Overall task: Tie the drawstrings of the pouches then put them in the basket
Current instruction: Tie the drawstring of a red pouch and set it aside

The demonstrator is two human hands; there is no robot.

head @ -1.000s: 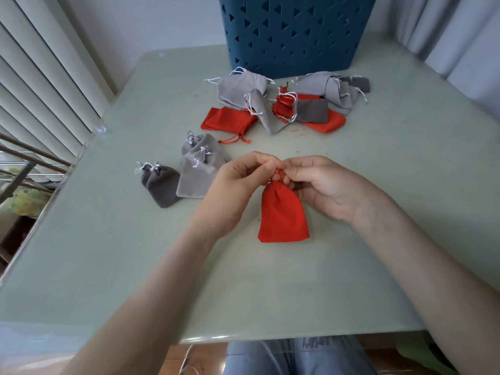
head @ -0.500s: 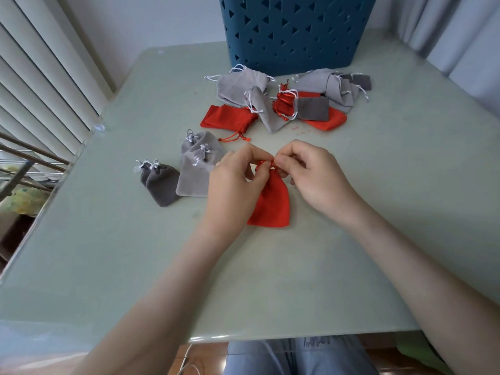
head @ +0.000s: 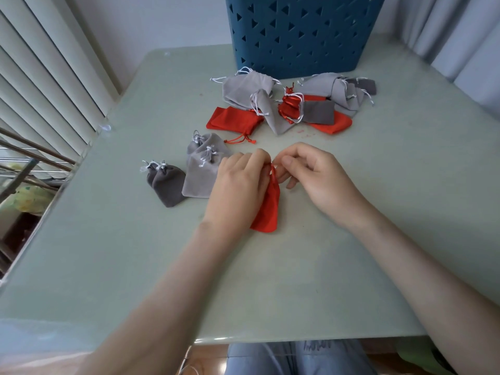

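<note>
- Evidently the tying of one red pouch [head: 267, 209] is under way: its gathered neck is gripped by the curled fingers of the left hand [head: 238, 190], and the red drawstring [head: 273, 171] is pinched between thumb and forefinger of the right hand [head: 319, 182].
- The pouch is laid on the table [head: 270, 280] under the left hand, with its lower end showing below the palm.
- Just left of the left hand, two dark grey pouches [head: 167, 185] and two light grey pouches [head: 200, 171] are seen with puckered necks and knotted white cords; these are judged finished but not yet binned.
- Beyond both hands, a heap of loose pouches [head: 297, 104] is left to be tied, close to the foot of the blue basket [head: 297, 33]; its inside cannot be seen.
- The pouches are soft, matte and velvet-like, flat rectangles while open. The basket is rigid plastic pierced with triangular holes, and the pale green tabletop is smooth and glossy.
</note>
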